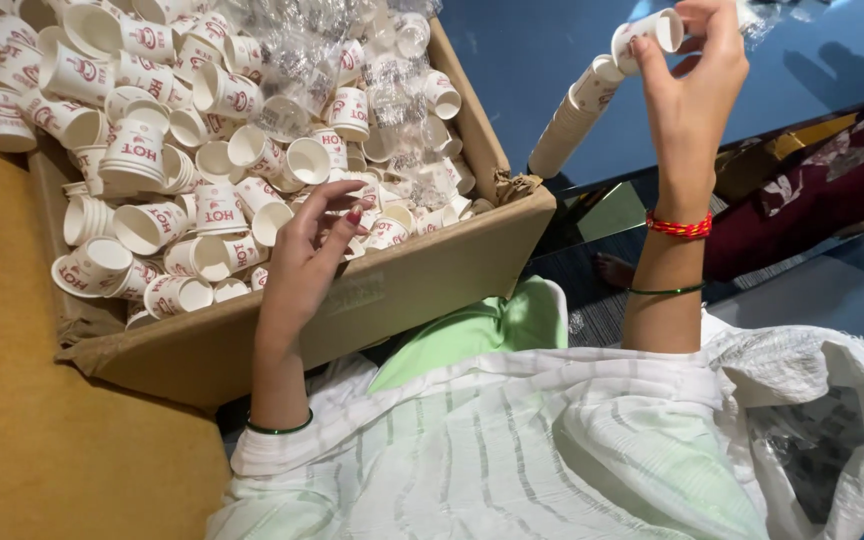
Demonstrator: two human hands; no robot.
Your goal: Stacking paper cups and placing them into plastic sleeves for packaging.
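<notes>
cardboard box at upper left brims with loose white paper cups and clear plastic wrap. left hand hovers over them, fingers loosely curled, holding nothing. right hand, upper right, pinches the top cup of a nested cup stack.

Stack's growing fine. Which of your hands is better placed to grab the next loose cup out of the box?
Left. The left hand hangs over the cardboard box, fingers right at the loose paper cups. The right hand is raised away from the box, busy holding the stack of cups.

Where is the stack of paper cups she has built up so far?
The stack of cups is upper right, held aloft by the right hand, just right of the cardboard box.
</notes>
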